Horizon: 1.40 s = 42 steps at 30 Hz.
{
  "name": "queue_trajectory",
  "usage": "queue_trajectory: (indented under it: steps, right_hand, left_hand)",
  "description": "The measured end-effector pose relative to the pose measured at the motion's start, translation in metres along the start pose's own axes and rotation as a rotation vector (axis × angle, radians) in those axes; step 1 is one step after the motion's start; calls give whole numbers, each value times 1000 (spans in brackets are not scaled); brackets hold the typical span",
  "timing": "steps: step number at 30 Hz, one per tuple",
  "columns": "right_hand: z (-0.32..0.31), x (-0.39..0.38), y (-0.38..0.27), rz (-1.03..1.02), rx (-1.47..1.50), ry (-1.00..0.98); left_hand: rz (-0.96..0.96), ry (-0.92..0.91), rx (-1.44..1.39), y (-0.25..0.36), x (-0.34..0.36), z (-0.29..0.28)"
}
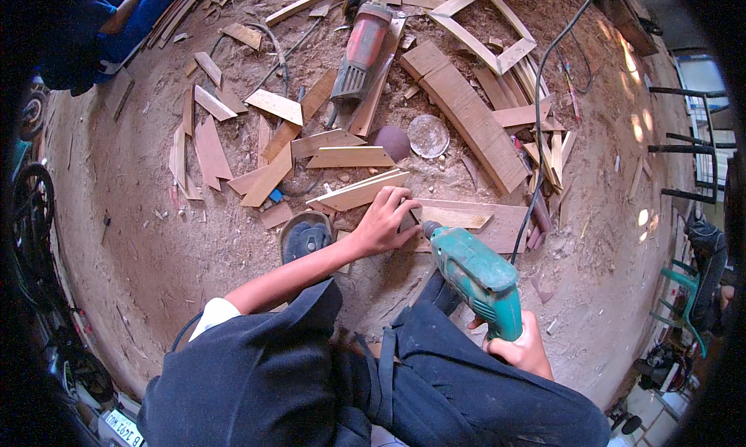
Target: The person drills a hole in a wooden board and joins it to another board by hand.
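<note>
Near the middle of the dirt floor [116, 198], a seated person in dark clothes bends to the work with both hands. I see the right hand [524, 350] wrapped firmly around the handle of a green drill [475, 270], which slants up and to the left, its chuck [430, 228] aimed at the left hand [385, 220]. That left hand is bent over the left end of a wide pinkish board [509, 216], fingers curled and thumb reaching toward the chuck; what it pinches is mostly hidden, and I cannot tell whether the bit touches wood. A pale strip with a slanted end [462, 217] lies on the board, just right of the fingers. Beside the hand, on its far side, rest some narrow light slats [353, 191].

Toward the floor's far edge lies a red and grey angle grinder [365, 47], with a four-sided wooden frame [505, 55] to its right. Between the frame and the board stretches a thick brown beam [466, 117]; left of it sit a dark round disc [390, 143] and a whitish round one [428, 136], close together. A black cable [538, 113] runs down past the board's right part. At the floor's far left corner, another person in blue [128, 27] is partly in view.
</note>
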State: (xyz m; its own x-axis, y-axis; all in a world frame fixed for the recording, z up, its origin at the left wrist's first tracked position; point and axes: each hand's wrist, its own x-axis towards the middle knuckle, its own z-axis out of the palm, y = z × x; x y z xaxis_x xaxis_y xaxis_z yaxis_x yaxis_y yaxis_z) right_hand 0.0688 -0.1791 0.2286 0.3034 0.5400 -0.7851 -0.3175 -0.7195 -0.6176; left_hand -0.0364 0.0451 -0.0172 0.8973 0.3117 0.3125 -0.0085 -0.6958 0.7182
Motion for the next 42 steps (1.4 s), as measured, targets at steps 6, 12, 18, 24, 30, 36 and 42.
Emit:
queue_trajectory:
  steps: [6, 12, 18, 24, 30, 36, 42]
  right_hand:
    - [1, 1, -3, 19, -16, 2]
    - [3, 2, -4, 13, 17, 7]
    - [1, 3, -2, -13, -18, 1]
    - [3, 3, -2, 4, 2, 24]
    - [5, 2, -5, 27, -3, 46]
    - [7, 1, -4, 37, 31, 57]
    - [9, 1, -9, 37, -24, 89]
  left_hand:
    - [9, -13, -3, -2, 0, 1]
    - [3, 4, 1, -1, 0, 1]
    - [1, 1, 11, -1, 0, 1]
    - [1, -1, 12, -1, 0, 2]
    - [12, 2, 16, -2, 0, 2]
    - [26, -7, 24, -3, 0, 3]
    - [27, -1, 22, -1, 1, 1]
